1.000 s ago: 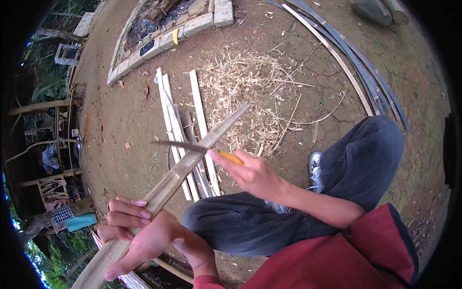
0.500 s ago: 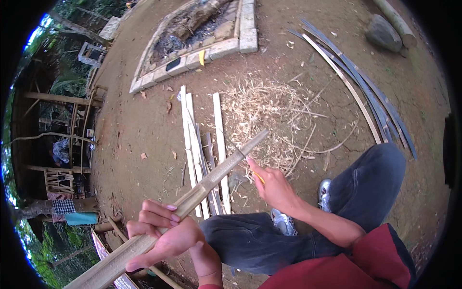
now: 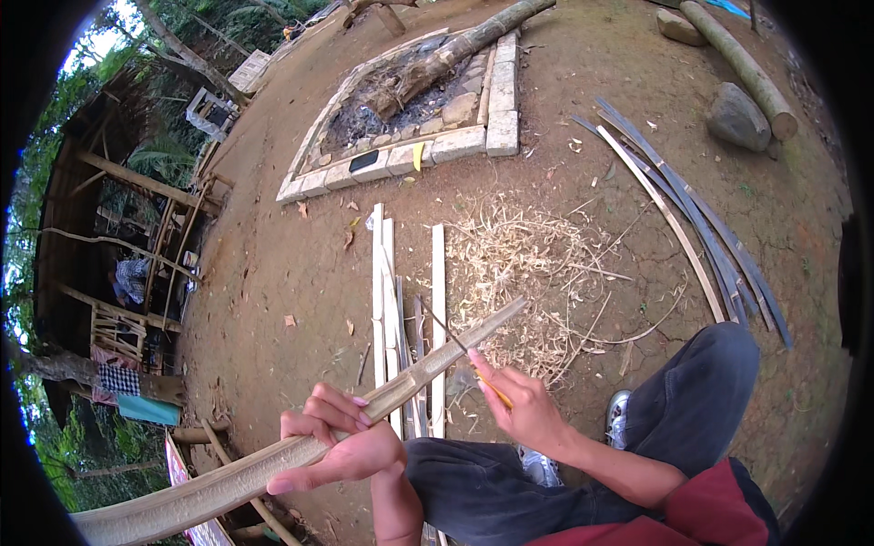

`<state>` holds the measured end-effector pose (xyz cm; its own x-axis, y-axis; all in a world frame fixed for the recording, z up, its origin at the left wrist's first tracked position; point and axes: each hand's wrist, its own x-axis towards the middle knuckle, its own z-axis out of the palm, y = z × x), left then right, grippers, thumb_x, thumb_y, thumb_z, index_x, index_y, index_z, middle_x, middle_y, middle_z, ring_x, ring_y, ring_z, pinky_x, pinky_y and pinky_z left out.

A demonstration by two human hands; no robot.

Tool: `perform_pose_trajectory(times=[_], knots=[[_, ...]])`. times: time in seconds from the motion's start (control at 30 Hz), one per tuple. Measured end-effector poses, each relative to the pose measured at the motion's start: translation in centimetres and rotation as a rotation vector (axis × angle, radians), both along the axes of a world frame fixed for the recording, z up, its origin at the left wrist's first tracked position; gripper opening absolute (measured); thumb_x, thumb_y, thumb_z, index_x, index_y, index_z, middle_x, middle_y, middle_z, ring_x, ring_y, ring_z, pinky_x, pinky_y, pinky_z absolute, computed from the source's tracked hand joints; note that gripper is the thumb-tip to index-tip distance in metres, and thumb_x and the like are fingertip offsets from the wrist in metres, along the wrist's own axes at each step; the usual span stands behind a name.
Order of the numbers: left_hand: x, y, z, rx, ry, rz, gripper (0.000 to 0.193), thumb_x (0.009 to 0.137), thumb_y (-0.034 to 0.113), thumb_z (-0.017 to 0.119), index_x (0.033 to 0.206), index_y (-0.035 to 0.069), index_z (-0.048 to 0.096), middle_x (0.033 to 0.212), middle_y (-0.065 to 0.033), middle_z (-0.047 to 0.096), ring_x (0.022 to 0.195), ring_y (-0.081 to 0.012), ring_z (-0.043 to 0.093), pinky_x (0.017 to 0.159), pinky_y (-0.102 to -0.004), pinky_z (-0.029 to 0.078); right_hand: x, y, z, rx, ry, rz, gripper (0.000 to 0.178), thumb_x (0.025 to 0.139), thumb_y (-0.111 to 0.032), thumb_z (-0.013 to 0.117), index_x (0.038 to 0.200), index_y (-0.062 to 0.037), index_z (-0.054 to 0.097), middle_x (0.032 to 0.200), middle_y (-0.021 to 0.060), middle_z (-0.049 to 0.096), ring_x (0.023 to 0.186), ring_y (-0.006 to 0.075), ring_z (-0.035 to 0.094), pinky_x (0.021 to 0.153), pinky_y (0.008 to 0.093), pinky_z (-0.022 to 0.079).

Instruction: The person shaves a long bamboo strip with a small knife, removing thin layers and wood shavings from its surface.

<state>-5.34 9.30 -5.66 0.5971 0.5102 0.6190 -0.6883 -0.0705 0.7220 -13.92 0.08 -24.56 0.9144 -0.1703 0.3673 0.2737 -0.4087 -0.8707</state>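
Note:
My left hand (image 3: 341, 446) is wrapped around a long split bamboo strip (image 3: 246, 470), pale and hollowed on its upper side. The strip slants from the lower left up to a narrow tip near the middle. My right hand (image 3: 526, 409) grips the yellow handle of a knife (image 3: 495, 392), index finger stretched along it. The thin dark blade crosses the strip a short way below its tip; whether the edge is biting into the bamboo I cannot tell. Below the tip lies a heap of curly bamboo shavings (image 3: 528, 264) on the ground.
Several pale bamboo slats (image 3: 439, 318) lie just beyond my left hand. Dark bamboo strips (image 3: 701, 196) fan out at the right, near a grey rock (image 3: 738, 116) and a log (image 3: 742, 68). A brick-edged fire pit (image 3: 460, 142) lies ahead, with a dark phone-like object (image 3: 363, 161) on its rim.
The view has tilted up, so the ground and both hands sit lower in it. More of the knife blade now shows past the strip's far edge. Both hands keep their holds.

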Motion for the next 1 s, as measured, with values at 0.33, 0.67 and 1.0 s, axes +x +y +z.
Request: perform_pose_trajectory(times=[0.33,0.67,1.0], knots=[[-0.3,0.3,0.0,0.030,-0.009,-0.054,0.066,0.091,0.076,0.010,0.065,0.016,0.020,0.045,0.0017,0.015,0.039,-0.0089,0.016,0.038,-0.0207,0.018,0.4,-0.6,-0.6,-0.044,0.123,-0.090,0.055,0.091,-0.003,0.058,0.144,-0.0061,0.042,0.066,0.0115,0.055,0.051,0.0176,0.050,0.046,0.0323,0.048],[0.3,0.9,0.3,0.023,-0.009,-0.038,0.065,0.092,0.074,0.010,0.065,0.016,0.019,0.045,0.0019,0.015,0.039,-0.0089,0.016,0.037,-0.0203,0.019,1.7,-2.4,-3.4,-0.003,0.617,-0.200,0.054,0.089,0.003,0.054,0.142,-0.0026,0.043,0.071,0.0210,0.059,0.057,0.0278,0.059,0.054,0.0377,0.049],[1.9,1.8,-0.1,0.002,-0.014,-0.005,0.064,0.092,0.074,0.011,0.065,0.017,0.020,0.045,0.0023,0.015,0.037,-0.0088,0.018,0.034,-0.0206,0.020,1.6,-0.4,-1.6,0.014,0.129,-0.084,0.056,0.090,-0.004,0.059,0.144,-0.0100,0.044,0.066,0.0142,0.057,0.058,0.0265,0.058,0.058,0.0389,0.047]])
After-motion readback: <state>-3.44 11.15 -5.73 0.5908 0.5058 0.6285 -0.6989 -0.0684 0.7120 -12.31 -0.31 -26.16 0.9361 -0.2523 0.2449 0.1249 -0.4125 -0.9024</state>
